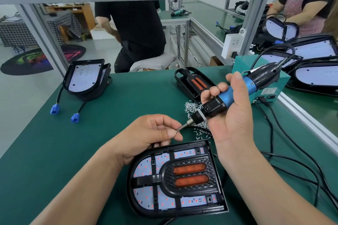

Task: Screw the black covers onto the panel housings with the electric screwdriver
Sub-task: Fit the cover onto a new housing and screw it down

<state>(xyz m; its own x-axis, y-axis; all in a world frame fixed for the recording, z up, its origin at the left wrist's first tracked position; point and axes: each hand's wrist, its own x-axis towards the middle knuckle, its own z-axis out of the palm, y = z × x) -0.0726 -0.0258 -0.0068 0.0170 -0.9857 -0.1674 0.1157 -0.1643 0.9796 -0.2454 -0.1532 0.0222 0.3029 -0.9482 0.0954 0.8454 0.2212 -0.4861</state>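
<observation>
Nearest the person, a panel housing (132, 194) lies flat on the green table (54, 151). A black cover (167, 179) with two orange lenses sits inside it, over the white board dotted with red lights. The step in hand looks like loading a screw onto the driver before it goes into the cover. To do this well, the screw should sit square on the bit so that it does not drop on the way down. The driver should then be brought upright over a screw hole in the cover, while the other hand steadies the housing so the cover does not shift. Just beyond the housing's far edge, the left hand (155, 131) pinches a small screw (177, 130) between thumb and forefinger, with the other fingers curled under. It holds the screw against the tip of the bit (183, 126). The right hand (232, 115) is wrapped round the blue and black barrel of the electric screwdriver (228, 95), fingers closed tight on it. The tool slants down and to the left, towards the other hand. The two hands are close together, meeting at the bit, and both are raised off the table. Behind them lies a loose heap of screws (192, 107), and just past it a spare cover (193, 82). Further off on the left is a stack of more housings (86, 78), their cables ending in blue plugs (54, 110). On the right stands a teal power box (263, 86).
</observation>
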